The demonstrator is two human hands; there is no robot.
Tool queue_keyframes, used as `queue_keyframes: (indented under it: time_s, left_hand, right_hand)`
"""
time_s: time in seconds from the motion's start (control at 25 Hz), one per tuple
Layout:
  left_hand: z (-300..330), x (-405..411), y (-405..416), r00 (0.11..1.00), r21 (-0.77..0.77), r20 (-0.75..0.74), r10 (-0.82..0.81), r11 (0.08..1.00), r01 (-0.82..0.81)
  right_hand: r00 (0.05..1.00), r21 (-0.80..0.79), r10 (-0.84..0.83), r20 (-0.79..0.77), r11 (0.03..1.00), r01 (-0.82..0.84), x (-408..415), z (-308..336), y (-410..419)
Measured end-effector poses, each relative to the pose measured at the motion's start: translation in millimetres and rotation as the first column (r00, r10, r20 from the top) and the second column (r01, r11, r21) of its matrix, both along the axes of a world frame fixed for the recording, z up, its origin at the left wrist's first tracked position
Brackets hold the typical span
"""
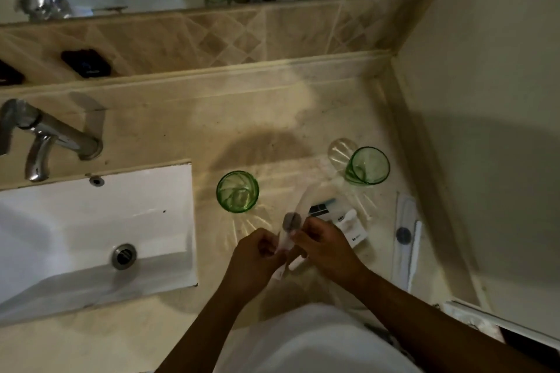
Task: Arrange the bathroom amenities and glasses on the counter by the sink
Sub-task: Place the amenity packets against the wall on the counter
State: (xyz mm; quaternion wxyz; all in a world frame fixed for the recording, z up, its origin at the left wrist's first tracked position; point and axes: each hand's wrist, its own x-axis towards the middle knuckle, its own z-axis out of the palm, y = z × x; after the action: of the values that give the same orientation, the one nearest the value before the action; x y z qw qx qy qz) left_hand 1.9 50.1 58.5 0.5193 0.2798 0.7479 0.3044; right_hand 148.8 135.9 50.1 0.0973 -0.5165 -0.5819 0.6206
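Two green glasses stand upright on the beige counter: one just right of the sink, the other further right near the wall. My left hand and my right hand both pinch a long clear plastic amenity packet with a dark round label, held above the counter's front. Small white amenity boxes and a dark sachet lie just beyond my right hand. A second clear packet with a white toothbrush lies by the right wall.
A white rectangular sink with a drain fills the left. A chrome tap stands behind it. A tiled ledge and mirror run along the back. The side wall closes the counter on the right.
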Motion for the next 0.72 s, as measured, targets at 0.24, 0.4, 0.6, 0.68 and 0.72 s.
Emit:
queue_keyframes:
  time_s: [0.24,0.4,0.6,0.68,0.72]
  left_hand:
    - [27,18,62,0.927,-0.029,0.365,0.089,0.996,-0.084]
    - [43,33,118,0.959,0.032,0.272,-0.079,0.997,0.074]
    - [49,48,190,0.97,0.054,0.241,-0.021,0.998,0.009]
    - [47,52,226,0.972,0.05,0.233,0.01,0.998,-0.023]
    - [45,55,245,0.976,0.044,0.219,0.007,0.999,-0.017]
  right_hand:
    - [0.99,0.067,-0.113,-0.085,0.991,0.119,24,27,44]
    - [0.969,0.049,-0.217,-0.122,0.973,0.224,45,39,85]
    - [0.924,-0.036,-0.36,-0.128,0.933,0.358,49,45,136]
    - [0.917,-0.097,-0.377,-0.133,0.925,0.367,47,48,160]
    - [0.916,-0.109,-0.38,-0.128,0.924,0.367,48,49,172]
